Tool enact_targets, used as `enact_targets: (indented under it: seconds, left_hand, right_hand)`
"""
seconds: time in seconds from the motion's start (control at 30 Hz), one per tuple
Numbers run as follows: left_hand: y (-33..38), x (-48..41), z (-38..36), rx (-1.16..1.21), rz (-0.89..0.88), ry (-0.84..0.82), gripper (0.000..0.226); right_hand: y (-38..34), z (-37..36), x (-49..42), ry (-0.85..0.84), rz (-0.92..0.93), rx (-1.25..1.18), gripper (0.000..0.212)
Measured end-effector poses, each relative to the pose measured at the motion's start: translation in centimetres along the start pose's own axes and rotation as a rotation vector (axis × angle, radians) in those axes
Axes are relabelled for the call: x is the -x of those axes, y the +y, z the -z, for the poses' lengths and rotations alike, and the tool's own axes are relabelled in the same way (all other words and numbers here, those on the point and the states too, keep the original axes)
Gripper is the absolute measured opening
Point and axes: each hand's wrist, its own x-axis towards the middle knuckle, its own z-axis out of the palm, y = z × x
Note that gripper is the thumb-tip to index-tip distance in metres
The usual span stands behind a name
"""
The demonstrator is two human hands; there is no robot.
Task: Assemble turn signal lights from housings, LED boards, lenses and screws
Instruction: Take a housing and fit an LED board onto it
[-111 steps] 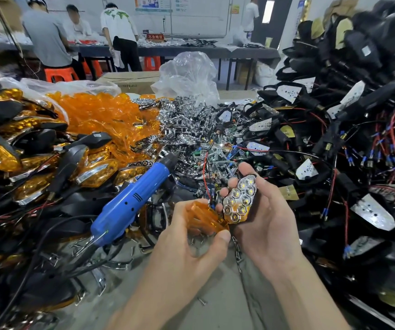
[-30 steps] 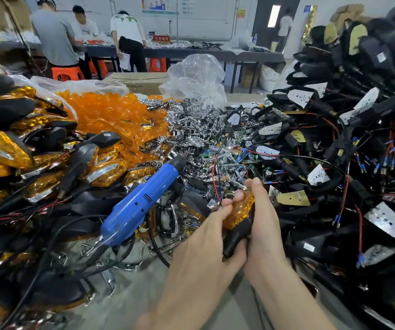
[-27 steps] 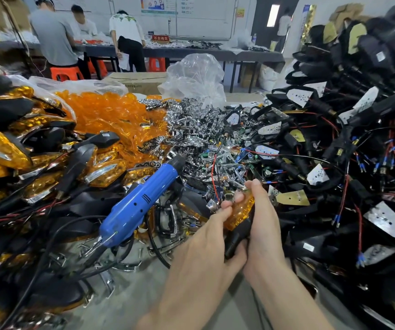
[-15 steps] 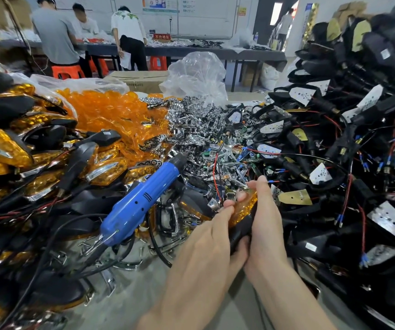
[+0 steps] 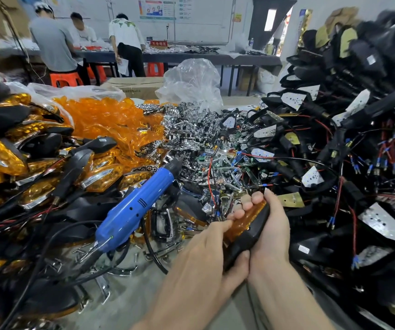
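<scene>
Both hands clasp one turn signal light low in the middle of the view. Its black housing [image 5: 251, 232] carries an orange lens [image 5: 245, 219] on the left face. My right hand [image 5: 271, 225] wraps the housing from the right, fingertips curled over the top of the lens. My left hand [image 5: 206, 256] grips from the left, its thumb under the housing's stem and its fingers against the lens. The LED board inside is hidden.
A blue electric screwdriver [image 5: 134, 208] lies on the heap to the left of my hands. Finished amber lights [image 5: 37, 167] pile up at left, loose orange lenses [image 5: 106, 120] and chrome reflectors [image 5: 187, 129] behind, wired black housings [image 5: 346, 144] at right. Grey table surface [image 5: 130, 298] shows near me.
At first the right hand held the open housing with its LED board showing and the left an orange lens. The lens now sits on the housing, both hands squeezing it; little shift over the last second.
</scene>
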Motion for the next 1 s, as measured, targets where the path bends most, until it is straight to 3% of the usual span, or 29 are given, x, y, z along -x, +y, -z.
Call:
enact_targets:
  seconds: [0.2,0.57,0.67,0.73,0.87,1.0]
  left_hand:
    - [-0.3,0.1,-0.1,0.037,0.029,-0.006,0.057]
    - [-0.3,-0.1,0.2,0.017,0.032,0.036,0.037]
    - [-0.2,0.0,0.1,0.011,-0.023,0.051,0.042]
    - [-0.1,0.2,0.1,0.152,-0.003,0.0,0.045]
    - [0.3,0.0,0.4,0.667,0.152,-0.137,0.047]
    - [0.1,-0.8,0.7,0.832,0.252,-0.144,0.04]
  right_hand:
    - [-0.1,-0.3,0.1,-0.037,0.039,0.092,0.05]
    - [-0.4,0.5,0.4,-0.225,0.064,0.105,0.049]
    - [-0.8,0.8,0.3,-0.237,0.099,0.1,0.055]
    - [-1.3,0.9,0.4,-0.253,0.121,0.148,0.059]
    - [-1.5,0.9,0.8,-0.338,0.128,0.298,0.06]
    - [-0.2,0.1,1.1,-0.291,0.149,0.407,0.051]
